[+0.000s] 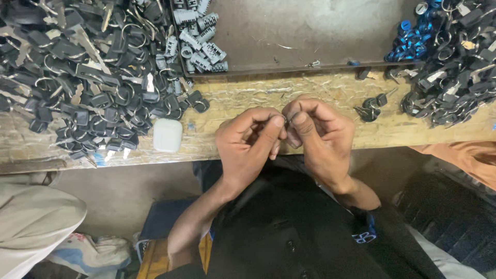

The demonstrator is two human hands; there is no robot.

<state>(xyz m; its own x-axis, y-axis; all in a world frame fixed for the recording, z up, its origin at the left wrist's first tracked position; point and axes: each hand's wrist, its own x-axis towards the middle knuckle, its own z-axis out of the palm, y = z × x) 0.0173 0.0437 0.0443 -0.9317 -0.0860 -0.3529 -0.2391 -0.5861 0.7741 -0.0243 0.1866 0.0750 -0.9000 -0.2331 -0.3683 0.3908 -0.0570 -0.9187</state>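
Metal ring (285, 121) pinched between left hand (248, 147) and right hand (315, 137) — unfinished; large key pile (77, 72) far left, finished sets (454, 67) far right.

The left hand (248, 144) and right hand (315, 134) are held together near the body, fingers curled, thumb tips pressed close together.
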